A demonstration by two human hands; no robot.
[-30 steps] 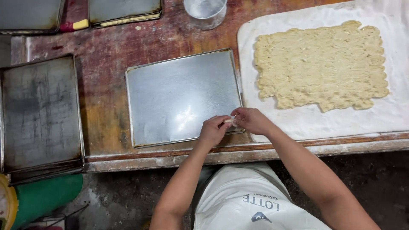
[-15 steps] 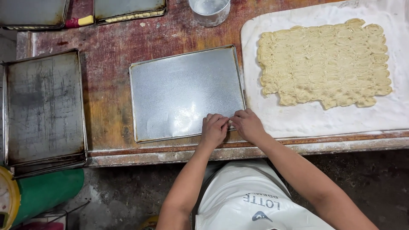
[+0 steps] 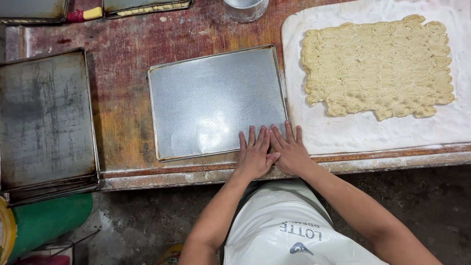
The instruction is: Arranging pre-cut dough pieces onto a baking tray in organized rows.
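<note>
The wooden surface [image 3: 122,93] carries a floured cloth [image 3: 363,132] with rolled dough pieces [image 3: 378,66] at 2 o'clock. The silver baking tray [image 3: 216,98] lies centred. At its 5 o'clock corner, left hand [image 3: 253,156] and right hand [image 3: 292,151] press flat, grip released, empty. Keep pressure even, palms low.

arms: bare to the elbows, no sleeves showing | left hand [image 3: 255,157]: thin band ring on one of the fingers [image 3: 250,141] | right hand [image 3: 292,153]: no ring seen | torso: white apron [image 3: 289,230], dark printed lettering, small dark emblem
</note>
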